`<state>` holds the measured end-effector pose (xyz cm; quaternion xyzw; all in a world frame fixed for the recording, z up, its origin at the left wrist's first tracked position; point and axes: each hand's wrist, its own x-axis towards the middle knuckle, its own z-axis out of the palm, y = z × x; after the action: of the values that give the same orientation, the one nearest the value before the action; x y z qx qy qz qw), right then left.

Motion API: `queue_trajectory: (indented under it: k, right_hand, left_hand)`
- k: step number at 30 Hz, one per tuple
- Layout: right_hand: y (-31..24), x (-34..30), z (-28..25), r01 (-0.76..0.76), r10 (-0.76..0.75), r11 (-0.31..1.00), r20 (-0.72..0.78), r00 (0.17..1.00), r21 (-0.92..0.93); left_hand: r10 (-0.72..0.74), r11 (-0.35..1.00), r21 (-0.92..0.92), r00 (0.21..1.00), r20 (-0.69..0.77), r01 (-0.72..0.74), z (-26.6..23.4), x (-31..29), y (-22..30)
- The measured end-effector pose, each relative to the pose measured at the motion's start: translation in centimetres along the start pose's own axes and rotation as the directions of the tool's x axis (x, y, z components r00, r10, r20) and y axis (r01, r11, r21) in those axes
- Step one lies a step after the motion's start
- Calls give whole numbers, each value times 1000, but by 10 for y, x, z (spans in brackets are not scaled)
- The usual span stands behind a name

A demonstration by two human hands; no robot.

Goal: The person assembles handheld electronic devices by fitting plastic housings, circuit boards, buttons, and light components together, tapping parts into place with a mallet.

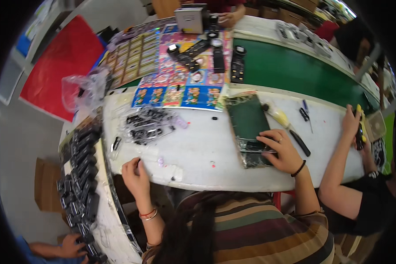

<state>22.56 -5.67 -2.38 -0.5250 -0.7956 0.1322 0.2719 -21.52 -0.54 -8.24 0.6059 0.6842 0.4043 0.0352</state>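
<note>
My right hand [282,150] lies with fingers spread on the near end of a dark green board [246,119] wrapped in clear film. Its fingertips rest on a small flat black part [253,145] on that board. My left hand [135,174] is at the near edge of the white table [198,149], fingers curled. A dark spot shows between its thumb and fingers, and I cannot tell whether it is a part or a shadow. A heap of small black parts in clear bags [148,124] lies beyond my left hand.
A black marker [301,143] and a yellow-handled tool [279,116] lie right of the board. Colourful sticker sheets [177,94] carry black remote-like pieces [218,57]. Beyond is a green belt [295,70]. A co-worker's arm [341,149] reaches in at right. Rows of black parts [81,176] fill the left.
</note>
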Motion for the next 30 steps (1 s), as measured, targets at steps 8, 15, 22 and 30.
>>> queue_trajectory:
  k: [8, 15, 22, 30]
  right_hand:
    - [14, -16, 13, -51, 66, 991, -123, 990, 125]
    - [19, -20, 17, -34, 65, 977, -140, 988, 211]
    - [18, -19, 16, -9, 36, 983, -143, 989, 181]
    - [21, -20, 15, -2, 29, 987, -160, 987, 161]
  left_hand:
    - [256, 919, -329, 964, 74, -219, 35, 4, 96]
    - [784, 594, -606, 547, 292, -528, 85, -17, 218]
    - [869, 458, -811, 377, 321, -364, 123, -17, 222]
    - [901, 433, -724, 263, 344, -537, 117, -2, 214]
